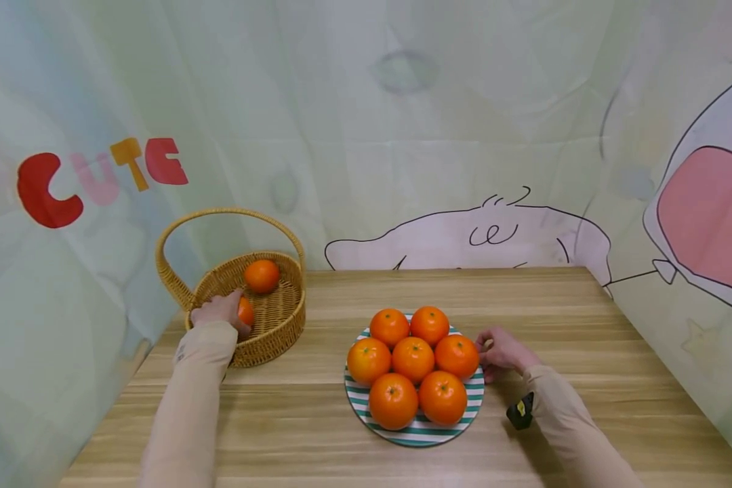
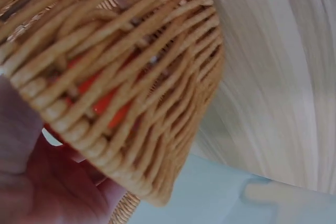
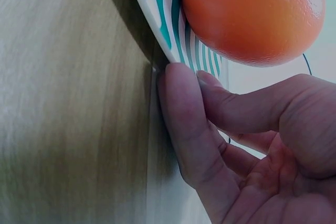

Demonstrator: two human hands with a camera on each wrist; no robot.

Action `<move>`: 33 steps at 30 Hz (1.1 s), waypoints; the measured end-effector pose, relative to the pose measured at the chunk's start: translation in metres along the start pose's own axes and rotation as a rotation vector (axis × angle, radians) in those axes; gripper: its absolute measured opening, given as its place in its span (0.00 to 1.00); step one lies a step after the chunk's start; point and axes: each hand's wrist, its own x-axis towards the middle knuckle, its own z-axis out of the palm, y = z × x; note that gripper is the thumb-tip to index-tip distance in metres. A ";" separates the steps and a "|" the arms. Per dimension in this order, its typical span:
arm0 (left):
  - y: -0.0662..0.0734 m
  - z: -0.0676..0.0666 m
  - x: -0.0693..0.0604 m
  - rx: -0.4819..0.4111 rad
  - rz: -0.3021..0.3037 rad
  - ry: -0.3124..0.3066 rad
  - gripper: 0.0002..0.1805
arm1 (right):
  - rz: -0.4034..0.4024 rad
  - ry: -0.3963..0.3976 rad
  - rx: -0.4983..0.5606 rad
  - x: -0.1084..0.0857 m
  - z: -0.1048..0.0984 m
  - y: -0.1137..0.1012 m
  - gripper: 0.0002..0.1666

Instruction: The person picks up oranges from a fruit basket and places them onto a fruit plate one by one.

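Note:
At the left, my left hand [image 1: 218, 310] reaches over the near rim of a wicker basket [image 1: 274, 347] and holds an orange [image 1: 246, 312] low inside it. Through the weave of the basket wall [image 2: 173, 98], the left wrist view shows red-orange patches of fruit; the fingertips are hidden. Another orange [image 1: 261, 276] lies farther back in the basket. My right hand [image 1: 505, 352] is at the right edge of a green-and-white striped plate [image 1: 421, 435] bearing several oranges. In the right wrist view, thumb and finger [image 3: 184, 103] pinch the plate's rim [image 3: 157, 24], just below one orange [image 3: 252, 14].
The basket's tall arched handle [image 1: 232, 211] rises above its left and back sides. Both basket and plate stand on a wooden table [image 1: 317, 420], with a gap between them. A printed curtain [image 1: 354, 135] hangs behind and along the sides.

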 end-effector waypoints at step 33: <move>0.005 -0.009 -0.015 -0.402 0.234 0.137 0.44 | -0.031 -0.005 0.039 -0.002 0.001 0.000 0.06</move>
